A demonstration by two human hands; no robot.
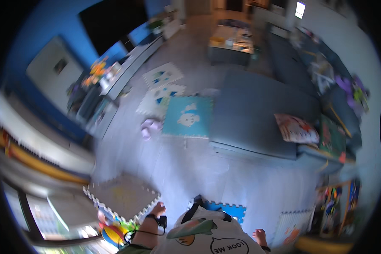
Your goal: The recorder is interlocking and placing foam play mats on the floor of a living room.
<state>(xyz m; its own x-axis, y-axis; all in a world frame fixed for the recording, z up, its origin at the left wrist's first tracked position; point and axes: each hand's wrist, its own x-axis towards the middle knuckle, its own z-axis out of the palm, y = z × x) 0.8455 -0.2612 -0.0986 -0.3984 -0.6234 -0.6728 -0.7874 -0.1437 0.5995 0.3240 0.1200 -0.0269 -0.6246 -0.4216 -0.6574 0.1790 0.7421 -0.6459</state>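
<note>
My left hand [158,210] is low in the view, beside the corner of a grey foam mat [125,197] with toothed edges and a faint yellow pattern. Its fingers are loosely bent and slightly apart; nothing shows in them. A dark band and a black cable are at that wrist. On the other side of my white shirt, my right hand [259,235] hangs with its fingers partly curled, and I see nothing held. Between the hands, a blue foam mat [237,211] shows partly behind my body. A pale ribbed mat [293,226] lies right of my right hand. Motion blurs the scene.
A large grey sofa [258,114] with cushions [296,129] fills the right side. Ahead lie a teal foam mat [187,117], white mats [163,76] and purple slippers [150,127]. A low cabinet [133,59] runs along the left. A colourful ball [113,235] is at lower left.
</note>
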